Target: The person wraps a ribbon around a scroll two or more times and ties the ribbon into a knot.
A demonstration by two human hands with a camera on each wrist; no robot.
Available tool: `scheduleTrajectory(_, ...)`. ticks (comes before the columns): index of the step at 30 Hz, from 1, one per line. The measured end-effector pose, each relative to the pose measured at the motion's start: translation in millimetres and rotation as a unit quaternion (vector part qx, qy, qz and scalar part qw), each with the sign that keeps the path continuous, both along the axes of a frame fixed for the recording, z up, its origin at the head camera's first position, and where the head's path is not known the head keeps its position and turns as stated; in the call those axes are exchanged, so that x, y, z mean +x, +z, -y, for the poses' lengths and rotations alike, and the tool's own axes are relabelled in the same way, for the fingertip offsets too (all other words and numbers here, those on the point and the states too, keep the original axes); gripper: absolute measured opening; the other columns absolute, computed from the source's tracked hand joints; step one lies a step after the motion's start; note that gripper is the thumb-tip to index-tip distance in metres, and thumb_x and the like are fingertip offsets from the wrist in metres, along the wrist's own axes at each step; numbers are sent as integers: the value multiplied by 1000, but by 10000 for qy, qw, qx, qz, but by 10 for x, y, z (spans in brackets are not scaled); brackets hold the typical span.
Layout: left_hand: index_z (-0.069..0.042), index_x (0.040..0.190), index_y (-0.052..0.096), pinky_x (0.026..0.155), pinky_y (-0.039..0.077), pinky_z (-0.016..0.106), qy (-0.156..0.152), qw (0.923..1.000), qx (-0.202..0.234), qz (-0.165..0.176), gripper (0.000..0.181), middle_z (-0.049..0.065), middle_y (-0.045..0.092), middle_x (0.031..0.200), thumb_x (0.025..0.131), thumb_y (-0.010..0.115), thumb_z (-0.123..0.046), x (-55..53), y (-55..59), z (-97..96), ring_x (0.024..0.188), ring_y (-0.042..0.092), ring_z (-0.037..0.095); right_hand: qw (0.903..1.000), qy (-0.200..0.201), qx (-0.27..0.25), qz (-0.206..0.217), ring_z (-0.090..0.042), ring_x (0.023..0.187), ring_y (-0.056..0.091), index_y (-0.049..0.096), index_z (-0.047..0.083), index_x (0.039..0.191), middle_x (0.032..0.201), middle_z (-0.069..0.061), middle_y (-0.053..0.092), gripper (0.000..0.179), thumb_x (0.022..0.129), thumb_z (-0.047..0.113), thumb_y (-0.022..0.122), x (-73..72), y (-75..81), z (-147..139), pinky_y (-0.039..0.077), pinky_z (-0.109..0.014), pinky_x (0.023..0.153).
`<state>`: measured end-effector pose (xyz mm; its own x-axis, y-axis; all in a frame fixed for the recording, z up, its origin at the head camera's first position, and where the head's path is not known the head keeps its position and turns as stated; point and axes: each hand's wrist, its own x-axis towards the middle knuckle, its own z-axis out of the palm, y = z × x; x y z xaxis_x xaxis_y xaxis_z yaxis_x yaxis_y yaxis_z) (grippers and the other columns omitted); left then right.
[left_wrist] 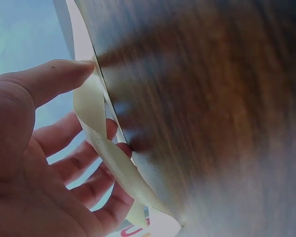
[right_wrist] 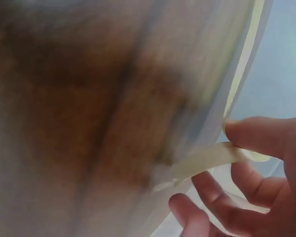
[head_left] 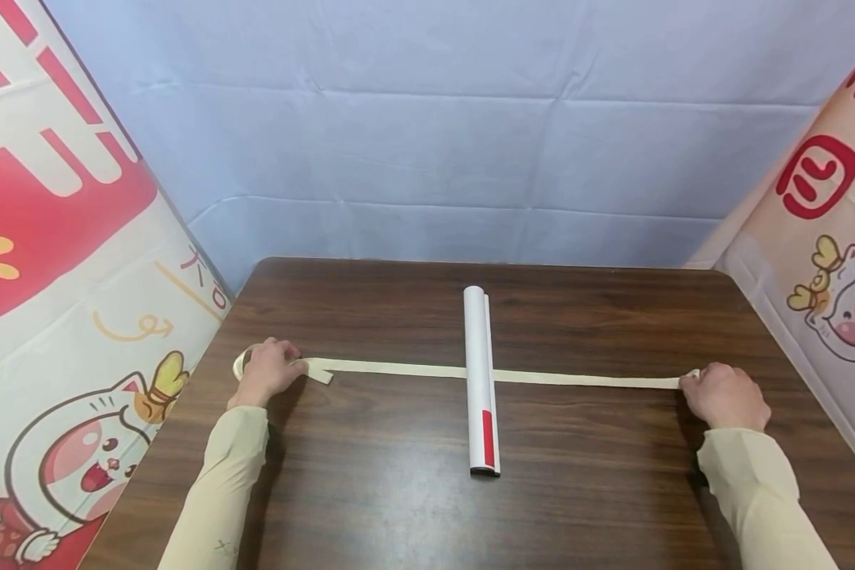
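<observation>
A long cream ribbon [head_left: 392, 368] stretches across the table between my two hands. Over its middle lies a white paper roll [head_left: 477, 348] with a red patch near its front end, so the ribbon is hidden beneath it. My left hand [head_left: 269, 368] holds the ribbon's left part; a loop shows beyond the hand and a short tail beside the fingers. In the left wrist view the thumb [left_wrist: 64, 76] presses on the ribbon [left_wrist: 91, 103], with the fingers behind it. At the right end, my right hand [head_left: 728, 396] pinches the ribbon [right_wrist: 207, 160] between thumb and fingers.
The dark wood-grain table [head_left: 378, 507] has rounded back corners. A pale blue cloth backdrop [head_left: 427, 150] hangs behind it. Printed cartoon panels [head_left: 78, 443] stand along the left and right sides.
</observation>
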<state>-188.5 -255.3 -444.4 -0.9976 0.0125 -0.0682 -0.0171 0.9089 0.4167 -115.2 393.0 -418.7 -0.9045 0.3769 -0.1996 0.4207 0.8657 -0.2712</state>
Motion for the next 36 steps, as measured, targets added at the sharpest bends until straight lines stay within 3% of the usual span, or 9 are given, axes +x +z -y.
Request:
scheduleTrajectory(4, 2, 104, 66, 81, 46, 55, -4, 10000, -2, -16, 33, 23, 56, 108, 84, 62, -25, -6, -2, 3, 100, 55, 42, 9995, -42, -36, -321, -37, 66, 51, 41, 7, 67, 74, -21, 50, 34, 92, 31, 38, -7, 41, 29, 40, -45, 50)
scheduleTrajectory(6, 2, 104, 65, 80, 45, 55, -7, 10000, 3, -3, 34, 23, 56, 108, 84, 62, -25, -3, -1, 4, 100, 54, 42, 9987, -80, -42, -507, -37, 65, 50, 42, 6, 71, 74, -20, 51, 33, 92, 31, 38, -12, 57, 52, 38, -45, 51)
scheduleTrajectory(20, 0, 104, 66, 77, 46, 55, -14, 10000, -66, -21, 35, 20, 58, 104, 81, 63, -25, -6, 21, -19, 97, 56, 38, 9907, 34, -9, -1362, -60, 81, 53, 52, -7, 111, 104, -38, 55, 41, 95, 28, 39, -81, 262, 257, 38, -56, 54)
scheduleTrajectory(29, -1, 113, 63, 90, 35, 65, -9, 9999, -61, 84, 39, 23, 56, 116, 85, 61, -29, -17, 55, -116, 113, 51, 45, 9843, 306, -36, -1739, -56, 78, 54, 54, -5, 111, 101, -33, 56, 35, 95, 24, 42, -144, 341, 462, 37, -53, 53)
scheduleTrajectory(36, -2, 110, 64, 91, 36, 65, -146, 9996, -81, -247, 35, 22, 58, 114, 87, 63, -28, -19, 140, -259, 117, 50, 47, 9787, 566, 26, -1975, -56, 83, 54, 56, -3, 111, 102, -30, 55, 32, 97, 22, 42, -196, 383, 678, 38, -56, 57)
